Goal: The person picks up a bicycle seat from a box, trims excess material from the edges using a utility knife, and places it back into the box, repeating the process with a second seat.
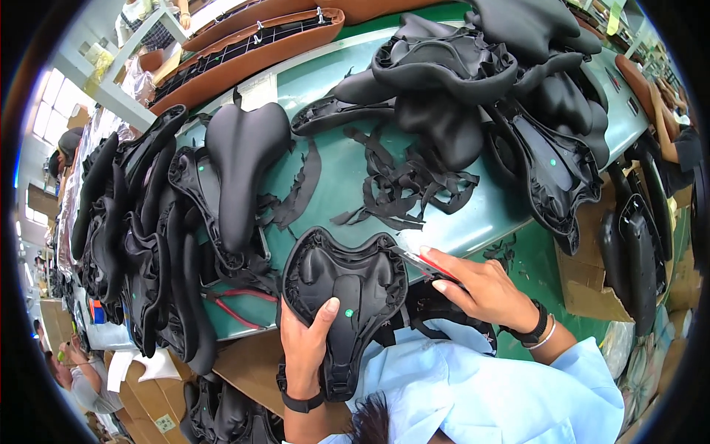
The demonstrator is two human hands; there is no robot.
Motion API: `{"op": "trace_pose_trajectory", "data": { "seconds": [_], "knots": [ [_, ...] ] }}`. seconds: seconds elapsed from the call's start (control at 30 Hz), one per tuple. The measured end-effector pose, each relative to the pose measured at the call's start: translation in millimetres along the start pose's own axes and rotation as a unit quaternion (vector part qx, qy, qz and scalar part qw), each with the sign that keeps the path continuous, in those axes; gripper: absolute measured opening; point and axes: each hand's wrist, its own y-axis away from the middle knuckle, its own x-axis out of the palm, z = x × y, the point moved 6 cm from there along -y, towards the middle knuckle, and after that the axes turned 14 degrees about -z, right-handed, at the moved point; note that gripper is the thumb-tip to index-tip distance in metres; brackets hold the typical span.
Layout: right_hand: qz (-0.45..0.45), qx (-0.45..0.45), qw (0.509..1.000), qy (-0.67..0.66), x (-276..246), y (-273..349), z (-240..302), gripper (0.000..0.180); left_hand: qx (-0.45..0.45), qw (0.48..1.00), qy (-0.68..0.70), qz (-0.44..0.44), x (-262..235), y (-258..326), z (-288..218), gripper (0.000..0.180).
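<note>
A black bicycle saddle (373,292) is held underside up at the table's front edge, with a small green round sticker on its base. Around its left side my left hand (305,344) is closed, the thumb lying over the base. My right hand (481,292) is closed on a slim red-and-grey utility knife (436,268). The knife's tip reaches the folded cover edge at the saddle's upper right corner; whether it cuts in cannot be made out. Left of the saddle, red-handled pliers (240,307) lie on the green table (288,174).
Cut black strips (414,181) lie mid-table. Saddles are piled at the back right (451,66) and stacked at the left (133,244). A cardboard box (592,285) with saddles stands at the right. Brown padded parts (251,52) line the far side. Other people work nearby.
</note>
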Motion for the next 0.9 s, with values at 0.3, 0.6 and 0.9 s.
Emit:
{"op": "trace_pose_trajectory", "data": {
  "seconds": [0.3, 0.6, 0.9],
  "knots": [
    [0.065, 0.047, 0.994, 0.074, 21.7, 32.7, 14.1, 0.067, -0.004, 0.995, 0.030, -0.096, 8.9, 28.5, 2.8, 0.061],
    [0.076, 0.167, 0.981, -0.062, 9.1, 66.9, 21.5, 0.062, 0.037, 0.984, 0.000, -0.173, 12.0, 54.3, -9.6, 0.063],
    [-0.076, -0.027, 0.991, -0.108, 34.0, -29.3, 15.9, 0.063, 0.068, 0.986, -0.024, -0.150, 5.8, 50.2, -3.8, 0.064]
  ]
}}
